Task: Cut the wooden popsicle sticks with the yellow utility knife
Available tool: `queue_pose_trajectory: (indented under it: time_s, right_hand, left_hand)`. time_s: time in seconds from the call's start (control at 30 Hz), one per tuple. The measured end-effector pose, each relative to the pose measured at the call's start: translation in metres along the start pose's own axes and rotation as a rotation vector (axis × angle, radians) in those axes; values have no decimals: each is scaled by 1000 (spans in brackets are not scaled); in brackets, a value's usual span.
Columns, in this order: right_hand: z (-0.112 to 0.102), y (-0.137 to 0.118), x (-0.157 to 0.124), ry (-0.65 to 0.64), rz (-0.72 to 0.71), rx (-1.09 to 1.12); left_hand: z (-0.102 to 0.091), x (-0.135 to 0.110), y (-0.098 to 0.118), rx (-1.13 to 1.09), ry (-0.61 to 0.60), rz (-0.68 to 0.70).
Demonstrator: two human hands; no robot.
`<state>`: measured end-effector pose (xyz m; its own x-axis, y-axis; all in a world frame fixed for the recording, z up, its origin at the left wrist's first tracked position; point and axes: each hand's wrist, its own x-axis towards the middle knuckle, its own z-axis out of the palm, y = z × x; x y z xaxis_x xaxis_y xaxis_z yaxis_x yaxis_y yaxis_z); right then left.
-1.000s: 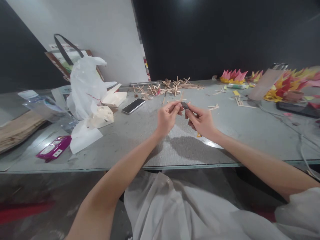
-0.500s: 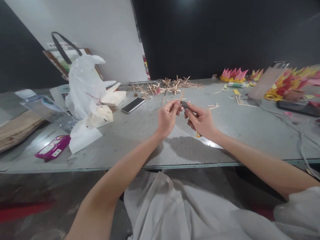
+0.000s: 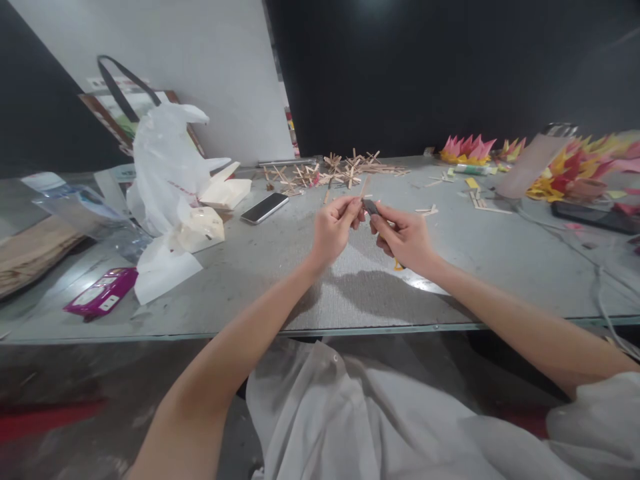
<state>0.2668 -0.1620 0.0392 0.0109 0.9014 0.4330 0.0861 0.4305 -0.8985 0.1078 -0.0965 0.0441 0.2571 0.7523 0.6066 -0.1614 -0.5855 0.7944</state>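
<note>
Mid-table [image 3: 280, 280], left hand [image 3: 333, 233] pinches stick [image 3: 364, 187], right hand [image 3: 405, 237] tool [image 3: 371, 207].

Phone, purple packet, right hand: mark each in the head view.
phone [image 3: 264, 208], head view, middle of its dark screen.
purple packet [image 3: 100, 300], head view, middle of its top face.
right hand [image 3: 407, 237], head view, back of the hand.

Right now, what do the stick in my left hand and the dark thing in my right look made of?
The stick: pale tan, matte, thin and flat, likely wood, like the pile behind. The dark piece: grey and dull, too small to tell, maybe plastic or metal.
</note>
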Motion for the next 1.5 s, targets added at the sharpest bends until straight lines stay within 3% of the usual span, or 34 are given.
queue_pose_trajectory:
  time_s: [0.43, 0.67, 1.03, 1.27, 1.5]
  right_hand:
    - [-6, 6, 3, -8, -89, -142]
    - [-9, -4, 4, -83, 5, -67]
    - [-7, -17, 4, -124, 35, 85]
    - [-9, -17, 2, -184, 21, 110]
    - [-11, -14, 3, -217, 67, 194]
  left_hand:
    - [-4, 1, -3, -35, -46, -15]
    - [-5, 0, -10, 43, -30, 18]
    - [-2, -8, 4, 378, -31, 90]
    - [-1, -6, 0, 229, -1, 51]
    - [3, 0, 1, -35, -47, -32]
